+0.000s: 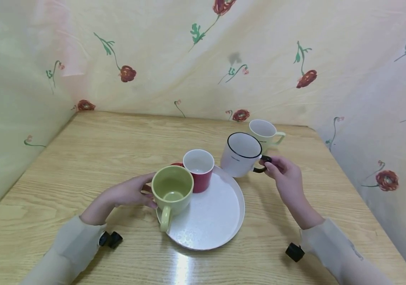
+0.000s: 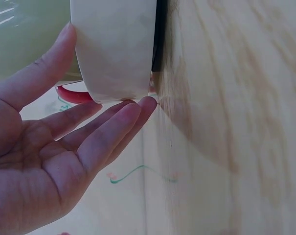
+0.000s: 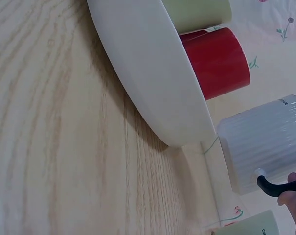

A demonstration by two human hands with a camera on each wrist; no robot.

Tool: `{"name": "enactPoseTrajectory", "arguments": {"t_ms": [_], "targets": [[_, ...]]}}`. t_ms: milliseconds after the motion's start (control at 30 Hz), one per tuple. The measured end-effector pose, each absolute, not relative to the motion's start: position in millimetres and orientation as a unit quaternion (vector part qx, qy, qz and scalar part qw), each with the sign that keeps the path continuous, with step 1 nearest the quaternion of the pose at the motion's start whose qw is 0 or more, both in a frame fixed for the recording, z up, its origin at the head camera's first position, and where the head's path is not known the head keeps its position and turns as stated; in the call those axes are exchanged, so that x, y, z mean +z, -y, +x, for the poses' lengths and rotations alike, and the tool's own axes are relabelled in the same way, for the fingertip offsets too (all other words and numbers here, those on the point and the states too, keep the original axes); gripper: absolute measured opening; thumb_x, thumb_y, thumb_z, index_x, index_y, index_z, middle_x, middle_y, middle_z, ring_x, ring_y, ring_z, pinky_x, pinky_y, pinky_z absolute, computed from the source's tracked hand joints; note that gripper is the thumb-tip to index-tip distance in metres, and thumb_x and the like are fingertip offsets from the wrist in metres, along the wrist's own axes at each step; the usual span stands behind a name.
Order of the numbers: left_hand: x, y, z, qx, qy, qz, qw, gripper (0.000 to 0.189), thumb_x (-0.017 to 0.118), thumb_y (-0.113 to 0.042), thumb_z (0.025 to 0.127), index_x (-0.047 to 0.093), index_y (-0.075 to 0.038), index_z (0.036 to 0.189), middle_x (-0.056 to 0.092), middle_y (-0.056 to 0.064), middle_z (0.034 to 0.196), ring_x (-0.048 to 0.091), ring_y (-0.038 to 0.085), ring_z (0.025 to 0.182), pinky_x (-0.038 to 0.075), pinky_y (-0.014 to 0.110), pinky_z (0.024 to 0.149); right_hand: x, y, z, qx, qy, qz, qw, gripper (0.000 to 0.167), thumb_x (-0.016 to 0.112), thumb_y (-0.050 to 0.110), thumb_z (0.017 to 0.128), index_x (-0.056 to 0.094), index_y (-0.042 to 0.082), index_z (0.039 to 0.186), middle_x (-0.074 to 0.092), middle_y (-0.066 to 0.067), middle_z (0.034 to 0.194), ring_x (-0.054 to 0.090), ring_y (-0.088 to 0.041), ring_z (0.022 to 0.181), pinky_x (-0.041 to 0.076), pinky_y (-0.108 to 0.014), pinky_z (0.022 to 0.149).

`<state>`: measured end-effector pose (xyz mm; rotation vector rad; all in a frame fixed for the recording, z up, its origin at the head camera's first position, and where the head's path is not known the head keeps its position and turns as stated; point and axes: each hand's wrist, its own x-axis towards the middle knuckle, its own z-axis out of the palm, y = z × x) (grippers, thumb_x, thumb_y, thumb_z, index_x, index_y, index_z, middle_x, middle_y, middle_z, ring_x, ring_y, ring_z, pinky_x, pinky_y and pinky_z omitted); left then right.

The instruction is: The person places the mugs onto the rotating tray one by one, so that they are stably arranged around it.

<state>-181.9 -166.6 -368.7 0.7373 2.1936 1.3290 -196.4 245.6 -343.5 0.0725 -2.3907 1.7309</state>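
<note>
My right hand (image 1: 288, 178) grips the black handle of a white mug (image 1: 240, 158) with a black rim. The mug hangs tilted just off the back right edge of a round white tray (image 1: 217, 213), above the table in the right wrist view. A green mug (image 1: 172, 190) stands on the tray's left side, its handle toward me. Right behind it is a red mug (image 1: 203, 180) with a white inside. My left hand (image 1: 128, 194) is at the tray's left edge; in the left wrist view its extended fingers (image 2: 121, 122) touch the tray's side wall, thumb near the rim.
A pale yellow-green mug (image 1: 272, 145) stands on the wooden table (image 1: 99, 150) behind the white mug, its handle to the right. Flower-patterned cloth (image 1: 160, 51) hangs at the table's back and sides.
</note>
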Motion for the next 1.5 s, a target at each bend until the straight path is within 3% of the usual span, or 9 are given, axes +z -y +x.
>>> {"name": "enactPoseTrajectory", "arguments": {"t_ms": [233, 533, 733, 933, 1167, 1267, 1500], "targets": [[-369, 166, -182, 0.489, -0.795, 0.267, 0.239, 0.077, 0.079, -0.004, 0.076, 0.038, 0.005, 0.141, 0.047, 0.027, 0.138, 0.053, 0.045, 0.122, 0.050, 0.048, 0.101, -343, -249, -186, 0.582, 0.807, 0.022, 0.094, 0.012, 0.059, 0.013, 0.096, 0.063, 0.006, 0.105, 0.069, 0.023, 0.089, 0.067, 0.005, 0.090, 0.055, -0.012, 0.077], [-365, 171, -180, 0.495, -0.786, 0.272, 0.251, 0.078, 0.079, -0.007, 0.078, 0.037, 0.004, 0.142, 0.046, 0.027, 0.137, 0.055, 0.042, 0.120, 0.051, 0.044, 0.101, -340, -247, -177, 0.563, 0.822, 0.019, 0.083, 0.025, 0.058, 0.018, 0.098, 0.061, -0.002, 0.113, 0.068, 0.025, 0.090, 0.065, 0.008, 0.089, 0.055, -0.011, 0.078], [-364, 173, -181, 0.491, -0.789, 0.252, 0.270, 0.086, 0.078, -0.005, 0.079, 0.028, 0.002, 0.148, 0.045, 0.027, 0.133, 0.061, 0.032, 0.111, 0.056, 0.034, 0.093, -338, -242, -174, 0.586, 0.807, 0.025, 0.077, 0.016, 0.059, 0.015, 0.097, 0.062, 0.005, 0.108, 0.070, 0.023, 0.089, 0.066, 0.006, 0.088, 0.055, -0.012, 0.076], [-364, 173, -181, 0.500, -0.778, 0.254, 0.284, 0.090, 0.077, -0.006, 0.079, 0.023, 0.000, 0.151, 0.037, 0.030, 0.143, 0.055, 0.039, 0.121, 0.051, 0.040, 0.101, -337, -236, -170, 0.598, 0.797, 0.038, 0.073, 0.018, 0.061, 0.011, 0.095, 0.062, -0.003, 0.107, 0.071, 0.021, 0.088, 0.067, 0.004, 0.087, 0.056, -0.013, 0.075], [-362, 175, -181, 0.495, -0.783, 0.249, 0.282, 0.081, 0.077, -0.008, 0.080, 0.032, 0.002, 0.146, 0.043, 0.027, 0.138, 0.058, 0.034, 0.117, 0.055, 0.034, 0.095, -338, -229, -167, 0.606, 0.793, 0.035, 0.054, 0.021, 0.060, 0.012, 0.096, 0.061, -0.004, 0.109, 0.071, 0.019, 0.089, 0.066, 0.003, 0.090, 0.056, -0.014, 0.078], [-359, 176, -181, 0.488, -0.790, 0.248, 0.276, 0.074, 0.077, -0.012, 0.082, 0.037, 0.000, 0.143, 0.045, 0.026, 0.136, 0.057, 0.037, 0.118, 0.055, 0.037, 0.094, -339, -224, -167, 0.603, 0.796, 0.033, 0.048, 0.026, 0.060, 0.012, 0.096, 0.059, -0.008, 0.112, 0.070, 0.021, 0.089, 0.066, 0.003, 0.091, 0.056, -0.015, 0.079], [-356, 176, -180, 0.492, -0.783, 0.251, 0.284, 0.076, 0.075, -0.015, 0.084, 0.034, -0.001, 0.146, 0.036, 0.028, 0.148, 0.052, 0.043, 0.125, 0.053, 0.039, 0.095, -341, -215, -170, 0.597, 0.800, 0.031, 0.046, 0.028, 0.059, 0.010, 0.096, 0.058, -0.012, 0.113, 0.069, 0.023, 0.087, 0.066, 0.003, 0.087, 0.056, -0.014, 0.078]]}}
